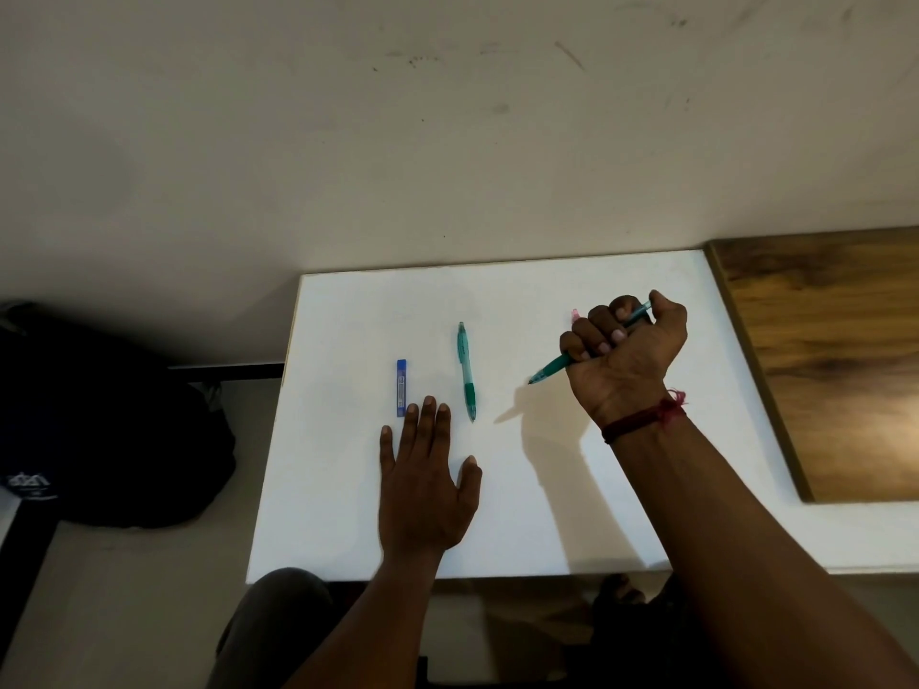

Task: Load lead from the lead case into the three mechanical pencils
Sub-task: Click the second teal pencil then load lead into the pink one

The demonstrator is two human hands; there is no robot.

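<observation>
A blue lead case (pixel 401 388) lies on the white table (pixel 522 514), left of centre. A teal mechanical pencil (pixel 466 371) lies beside it to the right, tip toward me. My right hand (pixel 624 355) grips a second teal mechanical pencil (pixel 549 369) in a fist above the table, tip pointing down-left. A pink tip of a third pencil (pixel 575 314) peeks out behind that hand; the remainder is hidden. My left hand (pixel 422 484) rests flat on the table, fingers straight, fingertips just below the lead case.
A wooden board (pixel 835 360) adjoins the table on the right. A dark bag (pixel 109 430) sits on the floor to the left. The wall runs behind the table's far edge. My knees show below the table's near edge.
</observation>
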